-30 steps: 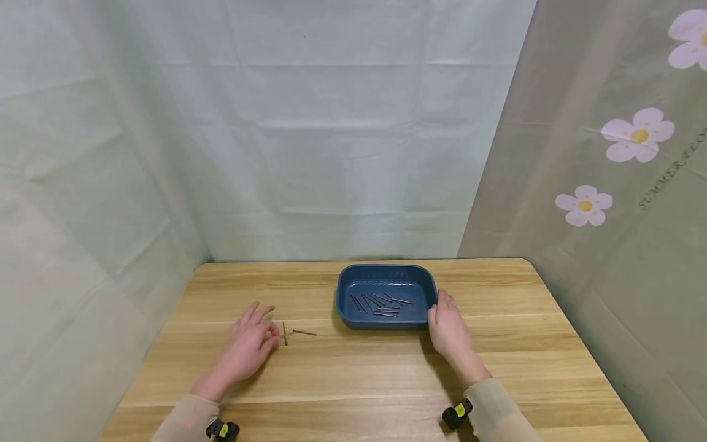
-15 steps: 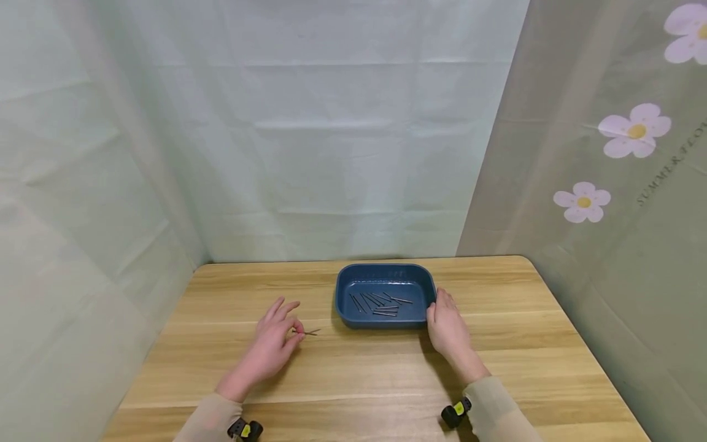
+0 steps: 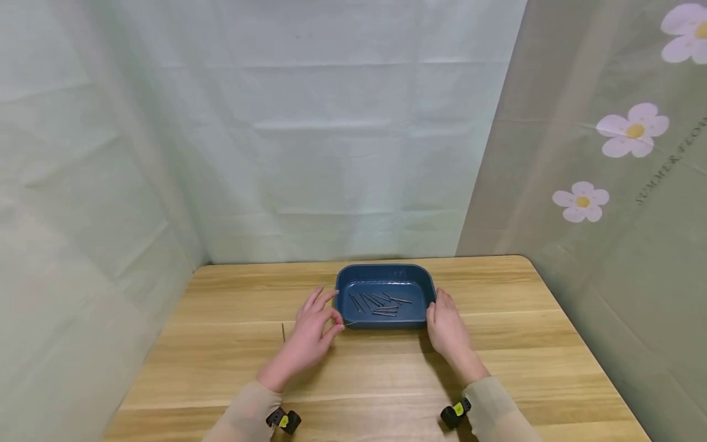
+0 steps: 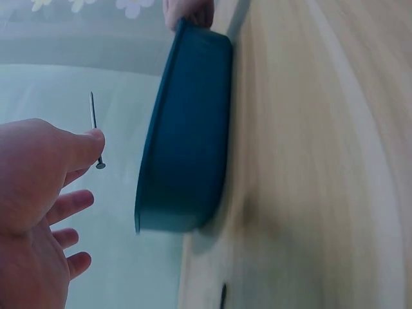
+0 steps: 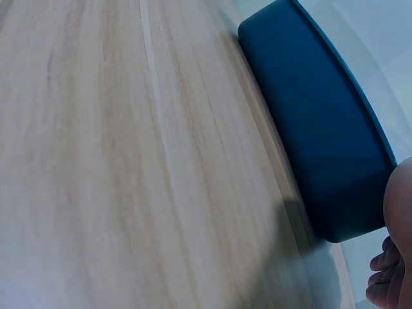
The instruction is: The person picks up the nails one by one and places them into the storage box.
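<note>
L hand (image 3: pixel 312 328) pinching, fingers spread; R hand (image 3: pixel 447 328) flat, relaxed.

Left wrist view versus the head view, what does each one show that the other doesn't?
Only the left wrist view shows plainly the nail pinched at the left hand's fingertips, beside the tray's end and off the table.

Only the head view shows the nails lying inside the tray, one loose nail on the table left of the left hand, and the whole right hand against the tray's right end.

Both show the blue tray, the wooden table, the left hand, and fingers of the right hand on the tray.
</note>
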`<state>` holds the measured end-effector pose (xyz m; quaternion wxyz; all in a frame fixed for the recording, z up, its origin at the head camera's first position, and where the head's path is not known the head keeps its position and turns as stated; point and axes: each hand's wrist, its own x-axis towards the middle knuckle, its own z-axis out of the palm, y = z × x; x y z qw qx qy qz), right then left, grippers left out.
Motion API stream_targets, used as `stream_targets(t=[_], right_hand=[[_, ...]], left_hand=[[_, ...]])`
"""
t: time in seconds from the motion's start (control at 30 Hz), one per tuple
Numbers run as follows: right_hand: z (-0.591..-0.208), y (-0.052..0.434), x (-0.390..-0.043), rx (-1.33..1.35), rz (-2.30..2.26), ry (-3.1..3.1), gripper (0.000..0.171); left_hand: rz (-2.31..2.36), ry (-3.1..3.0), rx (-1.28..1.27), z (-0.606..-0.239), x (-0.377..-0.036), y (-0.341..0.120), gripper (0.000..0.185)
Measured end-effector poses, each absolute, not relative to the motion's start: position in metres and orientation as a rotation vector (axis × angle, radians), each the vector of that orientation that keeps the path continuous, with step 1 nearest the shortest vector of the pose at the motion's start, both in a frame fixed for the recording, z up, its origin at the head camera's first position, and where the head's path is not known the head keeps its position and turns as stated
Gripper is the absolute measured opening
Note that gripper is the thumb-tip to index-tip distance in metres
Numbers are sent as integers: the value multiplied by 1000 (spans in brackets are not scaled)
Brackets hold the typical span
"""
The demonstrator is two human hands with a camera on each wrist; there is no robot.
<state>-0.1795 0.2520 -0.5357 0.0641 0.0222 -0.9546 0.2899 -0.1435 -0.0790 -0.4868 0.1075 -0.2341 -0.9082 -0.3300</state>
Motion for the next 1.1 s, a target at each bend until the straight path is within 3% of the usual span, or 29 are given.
stream_targets(t=[0.43, 1.1], right_hand=[[-533, 256, -178, 61, 883, -2871, 57], [-537, 252, -180, 97, 856, -2826, 55]], left_hand=[[-735, -2744, -828, -472, -167, -1, 12], [-71, -3023, -712, -485, -218, 79, 15]])
